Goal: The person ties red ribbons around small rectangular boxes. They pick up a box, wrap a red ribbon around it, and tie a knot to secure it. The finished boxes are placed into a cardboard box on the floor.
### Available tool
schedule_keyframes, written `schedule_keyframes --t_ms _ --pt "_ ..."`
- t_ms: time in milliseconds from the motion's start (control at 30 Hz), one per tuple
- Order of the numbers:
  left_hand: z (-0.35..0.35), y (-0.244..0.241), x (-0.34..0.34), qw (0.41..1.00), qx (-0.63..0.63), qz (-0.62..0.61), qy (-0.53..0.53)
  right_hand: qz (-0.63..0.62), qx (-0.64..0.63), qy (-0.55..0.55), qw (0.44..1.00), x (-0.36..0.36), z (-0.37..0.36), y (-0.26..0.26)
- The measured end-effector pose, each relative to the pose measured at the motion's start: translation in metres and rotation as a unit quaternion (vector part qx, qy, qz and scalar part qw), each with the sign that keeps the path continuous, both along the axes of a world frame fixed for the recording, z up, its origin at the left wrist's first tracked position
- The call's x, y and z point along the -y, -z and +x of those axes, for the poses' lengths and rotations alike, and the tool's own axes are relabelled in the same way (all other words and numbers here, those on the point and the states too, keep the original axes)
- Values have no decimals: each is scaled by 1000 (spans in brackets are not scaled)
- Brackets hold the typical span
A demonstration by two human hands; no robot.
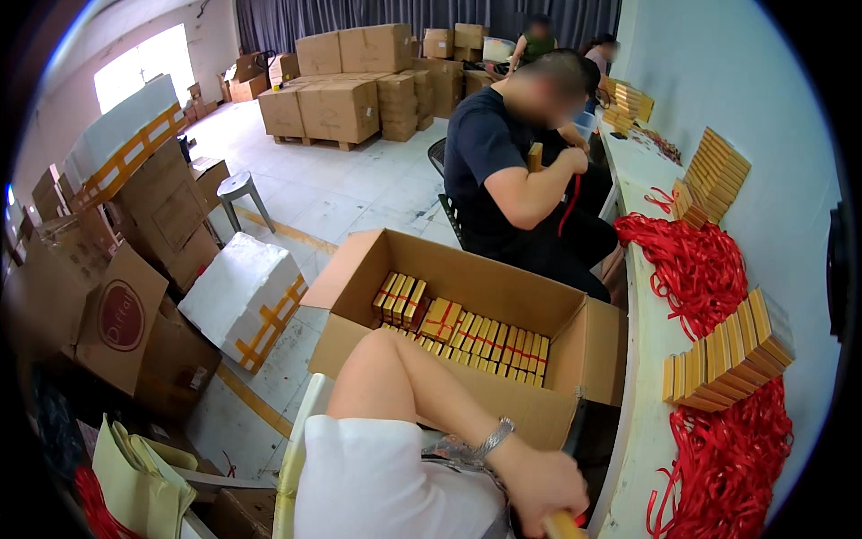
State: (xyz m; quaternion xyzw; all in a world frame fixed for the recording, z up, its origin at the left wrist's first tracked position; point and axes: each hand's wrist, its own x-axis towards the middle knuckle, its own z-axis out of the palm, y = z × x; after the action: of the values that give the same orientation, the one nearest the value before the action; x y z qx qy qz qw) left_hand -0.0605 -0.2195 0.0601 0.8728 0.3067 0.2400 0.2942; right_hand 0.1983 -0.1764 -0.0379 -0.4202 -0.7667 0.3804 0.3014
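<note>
My left hand (547,486), with a metal-band watch (497,434) on the wrist, is closed around a small gold-yellow box (563,525) at the bottom edge. A bit of red shows beside that box; most of it is cut off by the frame. My right hand is out of view. Beyond my bent forearm stands an open cardboard carton (431,269) holding rows of small gold boxes (498,340), many tied with red ribbon. On the white bench at my right, a leaning row of gold boxes (727,357) sits by a heap of red ribbon (731,458).
A co-worker (498,141) sits beyond the carton, holding a box and red ribbon. More red ribbon (693,266) and stacked boxes (717,175) lie along the bench (623,465). A white foam box (239,296), a grey stool (236,185) and cartons (145,202) stand at left.
</note>
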Motion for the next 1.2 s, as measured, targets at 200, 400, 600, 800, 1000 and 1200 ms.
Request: schedule_keyframes --t_ms 200,400,600,800,1000,1200 --pt "-17 -7 -107 917 256 -301 -58 28 -21 108 994 0 57 -31" --pt "36 79 -177 805 379 -435 -143 -231 11 246 941 -16 72 -85" --pt "77 113 -189 842 300 -438 -97 -309 47 336 889 -11 86 -55" --pt "92 128 -193 954 179 -192 -143 -341 33 328 881 -13 101 -21" --pt "122 124 -187 951 180 72 -240 -292 73 391 870 -16 106 -26" --pt "130 106 -171 830 397 -351 -171 -237 105 324 910 -13 100 -86"
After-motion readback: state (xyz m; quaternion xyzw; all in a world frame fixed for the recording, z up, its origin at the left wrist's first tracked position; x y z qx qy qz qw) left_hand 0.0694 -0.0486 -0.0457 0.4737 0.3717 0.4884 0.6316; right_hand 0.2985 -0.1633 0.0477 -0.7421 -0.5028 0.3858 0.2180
